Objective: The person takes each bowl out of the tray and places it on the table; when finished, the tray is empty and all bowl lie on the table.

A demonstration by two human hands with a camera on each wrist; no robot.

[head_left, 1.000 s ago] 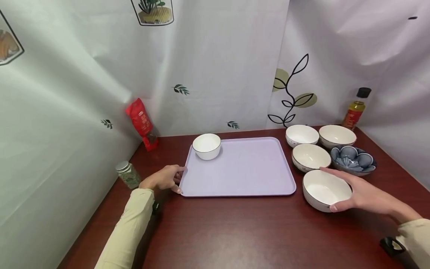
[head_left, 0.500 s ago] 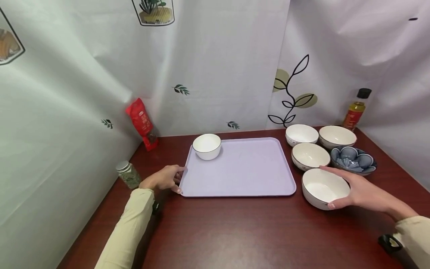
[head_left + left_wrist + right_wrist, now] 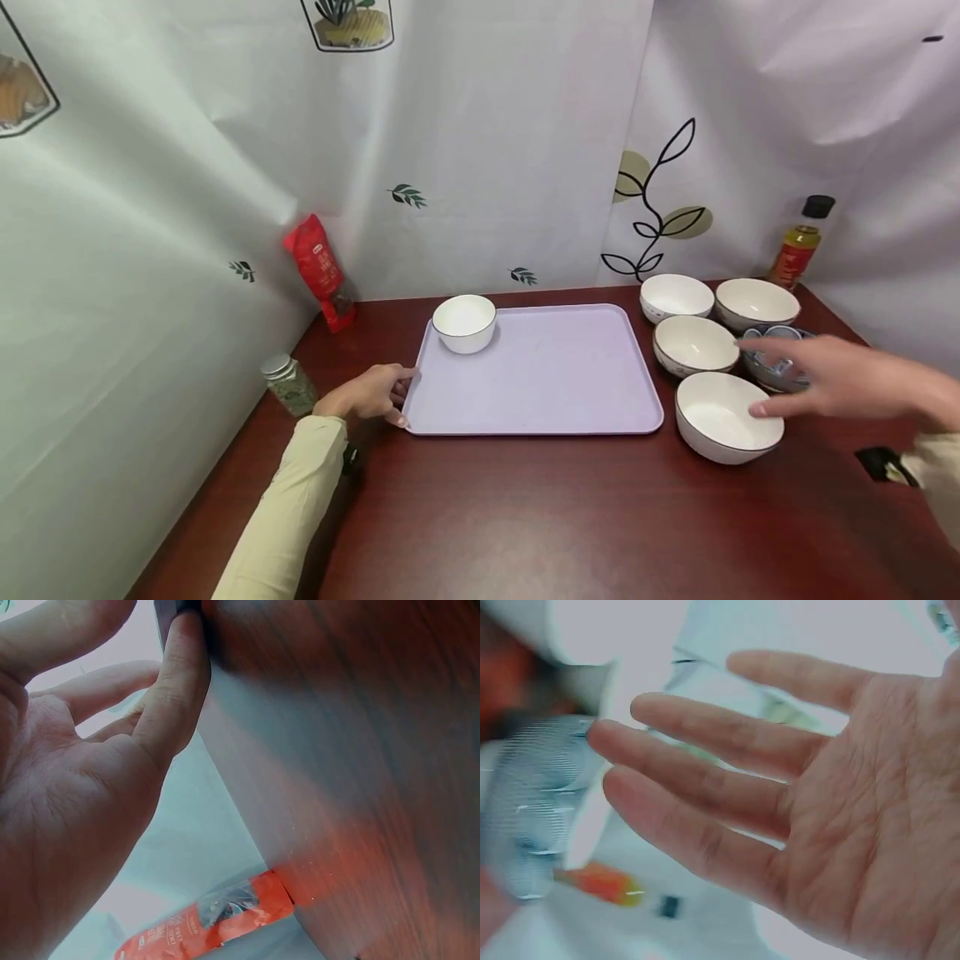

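Note:
My left hand (image 3: 369, 393) stays at the left edge of a lavender tray (image 3: 540, 375). Its fingers (image 3: 176, 690) look nearly straight in the left wrist view, with one fingertip against the tray's side. On the tray's far left corner stands a white bowl (image 3: 464, 323). My right hand (image 3: 840, 377), blurred, is spread above a larger white bowl (image 3: 723, 417) at the front right. Nothing is in its fingers, and the right wrist view shows a bare palm. This hand partly covers a blue petal-patterned bowl (image 3: 776, 385).
Behind the front bowl stand a cream bowl (image 3: 693, 344), a white bowl (image 3: 675, 298) and another cream bowl (image 3: 757, 304). An oil bottle (image 3: 801, 243) is in the back right corner. On the left are a red packet (image 3: 321, 271) and a spice jar (image 3: 289, 385).
My right hand has let go of the front white bowl and risen toward the blue one. That bowl had been shifted slightly backward beforehand. My left hand keeps its place at the tray.

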